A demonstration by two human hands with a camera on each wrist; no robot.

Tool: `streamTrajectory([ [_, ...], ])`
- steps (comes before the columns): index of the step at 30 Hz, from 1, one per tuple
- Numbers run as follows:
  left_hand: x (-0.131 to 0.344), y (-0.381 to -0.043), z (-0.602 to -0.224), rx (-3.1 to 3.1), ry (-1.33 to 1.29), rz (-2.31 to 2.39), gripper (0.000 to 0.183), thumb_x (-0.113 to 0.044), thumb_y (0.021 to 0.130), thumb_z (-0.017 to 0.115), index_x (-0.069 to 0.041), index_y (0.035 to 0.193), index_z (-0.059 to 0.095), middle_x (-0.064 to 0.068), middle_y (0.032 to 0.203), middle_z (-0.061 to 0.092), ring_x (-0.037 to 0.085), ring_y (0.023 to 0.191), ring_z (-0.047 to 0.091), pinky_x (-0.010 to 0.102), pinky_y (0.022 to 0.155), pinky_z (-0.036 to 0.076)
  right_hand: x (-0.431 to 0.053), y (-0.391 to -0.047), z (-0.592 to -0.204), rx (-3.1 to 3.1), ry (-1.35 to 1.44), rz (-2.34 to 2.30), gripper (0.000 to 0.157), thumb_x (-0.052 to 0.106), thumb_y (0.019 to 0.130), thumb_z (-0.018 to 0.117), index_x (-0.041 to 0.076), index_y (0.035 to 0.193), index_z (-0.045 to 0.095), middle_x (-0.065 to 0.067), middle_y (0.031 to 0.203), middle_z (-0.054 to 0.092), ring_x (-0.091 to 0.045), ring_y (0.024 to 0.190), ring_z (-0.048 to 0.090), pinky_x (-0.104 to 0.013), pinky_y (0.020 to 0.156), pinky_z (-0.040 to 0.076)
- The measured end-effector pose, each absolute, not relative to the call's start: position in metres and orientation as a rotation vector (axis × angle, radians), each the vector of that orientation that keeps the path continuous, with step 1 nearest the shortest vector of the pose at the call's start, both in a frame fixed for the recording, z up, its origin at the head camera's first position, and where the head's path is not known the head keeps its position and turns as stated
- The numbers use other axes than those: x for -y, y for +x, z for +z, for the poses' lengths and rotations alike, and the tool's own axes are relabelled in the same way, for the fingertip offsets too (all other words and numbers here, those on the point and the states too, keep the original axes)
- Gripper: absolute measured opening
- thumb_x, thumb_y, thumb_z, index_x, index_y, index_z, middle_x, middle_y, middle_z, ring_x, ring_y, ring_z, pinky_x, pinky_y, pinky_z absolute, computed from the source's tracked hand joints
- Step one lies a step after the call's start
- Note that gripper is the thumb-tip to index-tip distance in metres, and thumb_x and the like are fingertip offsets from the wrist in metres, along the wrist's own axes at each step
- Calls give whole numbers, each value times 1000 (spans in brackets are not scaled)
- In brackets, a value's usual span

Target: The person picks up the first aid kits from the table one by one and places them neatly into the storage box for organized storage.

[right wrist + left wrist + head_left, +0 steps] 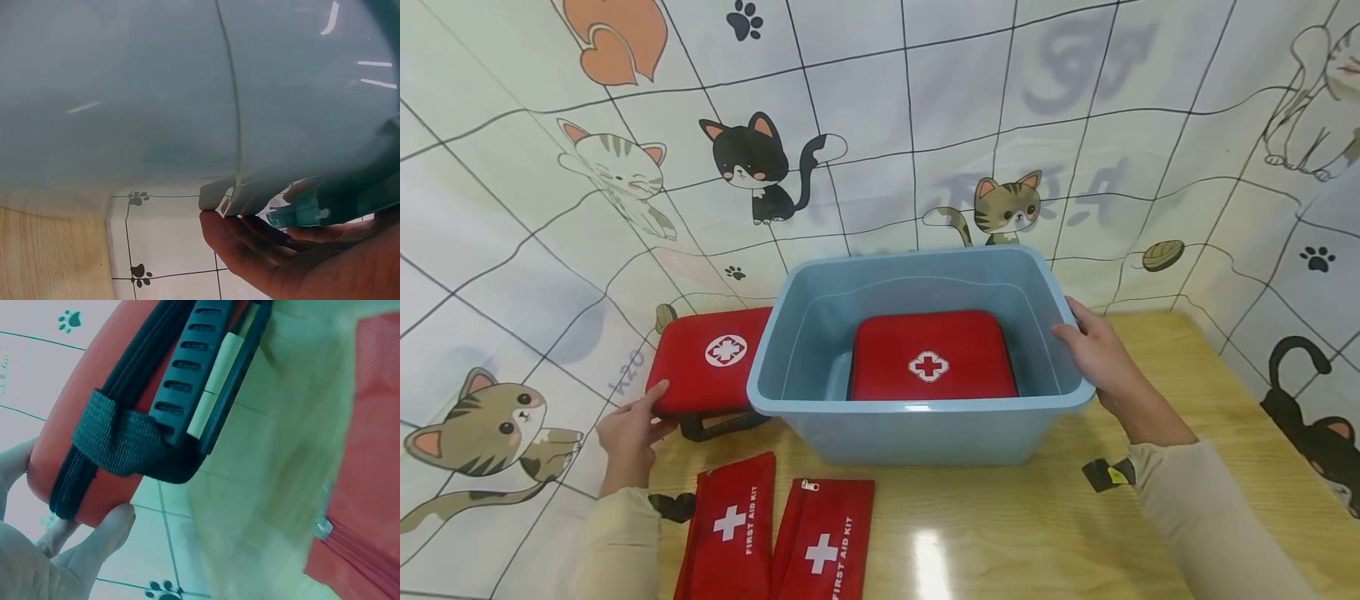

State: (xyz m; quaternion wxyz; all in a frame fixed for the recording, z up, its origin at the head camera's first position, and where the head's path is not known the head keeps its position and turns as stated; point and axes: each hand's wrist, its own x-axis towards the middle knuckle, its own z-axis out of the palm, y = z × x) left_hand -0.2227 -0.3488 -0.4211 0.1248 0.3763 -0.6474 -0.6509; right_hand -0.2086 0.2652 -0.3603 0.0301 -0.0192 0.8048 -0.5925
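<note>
At the left end of a red first aid case (688,367) with a white emblem, my left hand (628,429) pinches the corner between thumb and fingers. The left wrist view shows the case's black zipper edge, the ribbed black handle (187,369) and my thumb against the underside. My right hand (1105,367) grips the right rim of a light blue plastic bin (917,437), fingers against its outer wall. Inside the bin lies another red first aid case (932,350) with a white cross emblem. The bin's left end overlaps the first case in the head view.
Two red first aid pouches (730,533) with white crosses lie on the wooden table (1000,533) in front. A wall covering (880,125) with printed cats and grid lines rises behind and on both sides. Small black items show near both wrists.
</note>
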Motion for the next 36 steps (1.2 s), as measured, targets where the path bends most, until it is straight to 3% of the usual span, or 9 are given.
streamTrajectory([
  [4, 346, -223, -404, 1689, 1083, -2023, 88, -46, 71, 88, -10, 139, 47, -6, 89, 63, 13, 58, 71, 30, 63, 59, -266, -208, -360, -2482, -50, -1834, 60, 20, 107, 33, 13, 161, 7, -28, 159, 20, -52, 138, 30, -74, 104, 29],
  [10, 342, -224, -381, 1518, 1051, -2134, 87, -40, 71, 90, -15, 140, 44, 5, 127, 56, 13, 59, 71, 29, 63, 59, -268, -209, -360, -2481, -45, -1837, 60, 21, 107, 32, 14, 161, 8, -27, 160, 20, -51, 137, 30, -75, 103, 29],
  [18, 342, -222, -362, 1403, 985, -2167, 70, -32, 69, 93, -15, 121, 49, 0, 99, 64, 19, 59, 71, 33, 58, 59, -268, -212, -361, -2469, -41, -1868, 60, 19, 107, 33, 11, 160, 6, -27, 160, 18, -52, 139, 28, -72, 105, 29],
  [26, 347, -222, -352, 1329, 1006, -2233, 85, -33, 70, 91, -21, 140, 44, 4, 143, 48, 16, 69, 71, 32, 62, 60, -266, -213, -361, -2467, -49, -1866, 59, 17, 107, 32, 11, 160, 7, -28, 160, 19, -51, 138, 29, -72, 105, 29],
  [33, 346, -225, -332, 1173, 959, -2318, 85, -22, 73, 91, -22, 143, 42, -3, 126, 54, 23, 65, 71, 41, 61, 60, -266, -213, -362, -2450, -51, -1874, 59, 17, 107, 32, 11, 160, 7, -28, 160, 19, -51, 138, 29, -72, 104, 30],
  [36, 340, -225, -324, 1202, 905, -2363, 84, -22, 76, 88, -26, 144, 39, -4, 134, 48, 23, 86, 70, 43, 68, 60, -266, -212, -363, -2451, -57, -1878, 59, 17, 107, 32, 11, 160, 7, -28, 159, 20, -51, 138, 29, -72, 104, 30],
])
